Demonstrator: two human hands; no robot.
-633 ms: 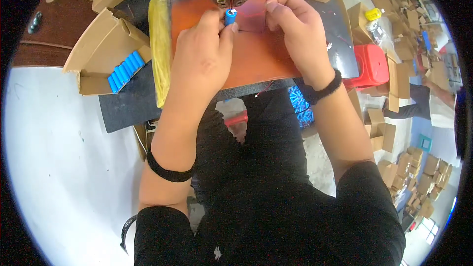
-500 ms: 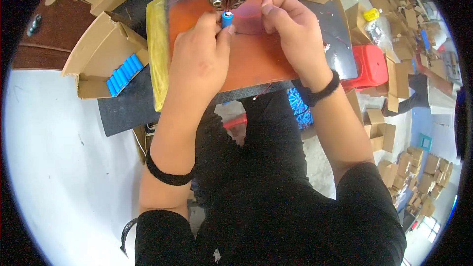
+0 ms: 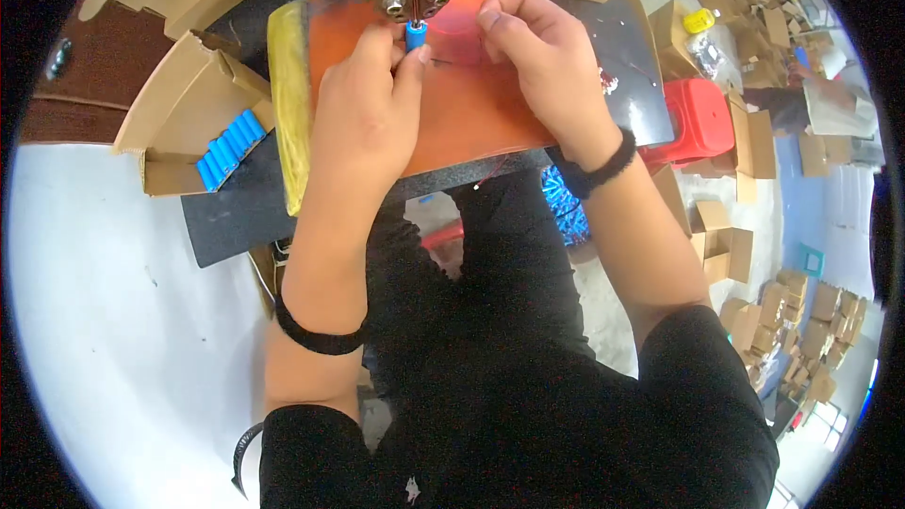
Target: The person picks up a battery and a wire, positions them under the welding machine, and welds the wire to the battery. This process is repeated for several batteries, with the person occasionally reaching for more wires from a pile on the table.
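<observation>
ok so using the orange mat (image 3: 471, 118) as your landmark; your left hand (image 3: 368, 113) is over its left half, thumb and index finger pinched snugly on a small blue cell (image 3: 417, 35); that cell sits over the far part of the mat, a bit left of its middle, its far end just beneath the metal machine head (image 3: 415, 2) that hangs over the mat's far edge; your right hand (image 3: 547, 52) is over the far right part of the mat, thumb and index tips brought in narrow, pretty much together, though I honestly can't tell what's between them; there's a yellow wrapped strip (image 3: 289, 113) running down the mat's left edge; left of the mat you've got an open cardboard box (image 3: 179, 85) with a row of more blue cells (image 3: 231, 149) in it; the dark bench (image 3: 236, 226) sticks out from under the mat on both sides; right of the mat there's a red plastic container (image 3: 702, 118); and below the mat's near edge, toward the right, a blue pile (image 3: 566, 212), too small to make out properly
</observation>
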